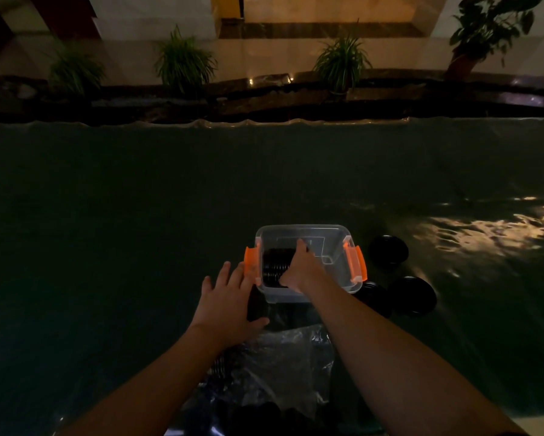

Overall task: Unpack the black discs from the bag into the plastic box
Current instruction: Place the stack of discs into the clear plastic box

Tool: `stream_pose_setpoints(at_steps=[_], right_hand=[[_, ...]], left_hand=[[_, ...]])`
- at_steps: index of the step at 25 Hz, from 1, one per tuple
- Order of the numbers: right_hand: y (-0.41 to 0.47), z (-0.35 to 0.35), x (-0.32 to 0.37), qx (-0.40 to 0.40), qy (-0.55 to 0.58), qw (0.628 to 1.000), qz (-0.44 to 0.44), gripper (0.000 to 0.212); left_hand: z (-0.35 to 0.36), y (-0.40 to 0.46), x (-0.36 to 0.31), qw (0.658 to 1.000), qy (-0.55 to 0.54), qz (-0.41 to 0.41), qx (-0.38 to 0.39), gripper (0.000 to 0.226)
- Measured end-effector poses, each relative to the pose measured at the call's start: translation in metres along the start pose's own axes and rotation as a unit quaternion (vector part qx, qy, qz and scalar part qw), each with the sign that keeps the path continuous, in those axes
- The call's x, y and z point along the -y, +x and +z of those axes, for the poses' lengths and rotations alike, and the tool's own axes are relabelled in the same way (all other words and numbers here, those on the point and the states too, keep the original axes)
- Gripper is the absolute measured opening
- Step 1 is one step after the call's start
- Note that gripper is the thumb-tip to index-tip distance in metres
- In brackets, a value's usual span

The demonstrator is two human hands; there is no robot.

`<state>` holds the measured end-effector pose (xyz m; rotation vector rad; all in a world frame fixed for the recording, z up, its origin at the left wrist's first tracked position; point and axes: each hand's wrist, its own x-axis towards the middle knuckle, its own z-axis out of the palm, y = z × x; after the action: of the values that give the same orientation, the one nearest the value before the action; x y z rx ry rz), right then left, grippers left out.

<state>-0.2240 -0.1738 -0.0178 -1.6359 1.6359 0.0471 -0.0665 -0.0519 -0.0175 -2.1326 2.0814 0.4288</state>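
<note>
Right hand [300, 269] reaching into the clear plastic box [336, 243], grip indiscernible against black discs [274, 267] stacked on edge in a near-to-far row; left hand [230, 297] spread flat beside the box; clear bag [283, 366] dim.

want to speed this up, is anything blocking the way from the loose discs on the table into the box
Nothing visible does. The plastic box has no lid on, and the loose discs lie on the table right beside its right clip. Only the right hand is inside the box, on the row of discs already packed at the left.
</note>
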Motion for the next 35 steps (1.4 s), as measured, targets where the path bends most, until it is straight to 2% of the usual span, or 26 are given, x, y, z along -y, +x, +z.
stream_pose_setpoints(at_steps=[9, 14, 19, 23, 26, 28, 31, 33, 35], right_hand=[[-0.002, -0.008, -0.008, -0.011, -0.014, 1.000, -0.015, 0.127], [-0.023, -0.027, -0.012, -0.059, -0.036, 0.993, -0.091, 0.121], [-0.090, -0.039, -0.030, -0.117, -0.077, 0.965, -0.220, 0.101], [-0.157, -0.025, -0.063, -0.164, -0.122, 0.933, -0.295, 0.070], [-0.186, 0.002, -0.082, -0.148, -0.112, 0.944, -0.273, 0.034], [-0.192, 0.023, -0.091, -0.140, -0.106, 0.958, -0.226, 0.012], [-0.183, 0.046, -0.104, -0.155, -0.070, 0.979, -0.109, 0.017], [-0.175, 0.059, -0.107, -0.117, -0.073, 0.989, -0.053, 0.022], [-0.165, 0.072, -0.107, -0.056, -0.053, 0.996, -0.050, 0.021]], left_hand=[[-0.002, -0.005, 0.001, 1.000, 0.001, -0.015, 0.000, 0.124], [-0.007, -0.013, 0.009, 0.999, 0.008, -0.030, -0.008, 0.120], [-0.005, -0.048, 0.023, 0.997, 0.018, -0.078, -0.006, 0.116], [0.002, -0.090, 0.037, 0.993, 0.004, -0.119, -0.026, 0.117], [0.014, -0.117, 0.059, 0.992, -0.015, -0.119, -0.024, 0.127], [0.023, -0.129, 0.078, 0.994, -0.028, -0.101, 0.016, 0.137], [0.035, -0.136, 0.102, 0.993, -0.021, -0.082, 0.077, 0.143], [0.043, -0.134, 0.108, 0.995, -0.007, -0.044, 0.093, 0.130], [0.049, -0.130, 0.107, 0.996, 0.005, 0.006, 0.092, 0.112]])
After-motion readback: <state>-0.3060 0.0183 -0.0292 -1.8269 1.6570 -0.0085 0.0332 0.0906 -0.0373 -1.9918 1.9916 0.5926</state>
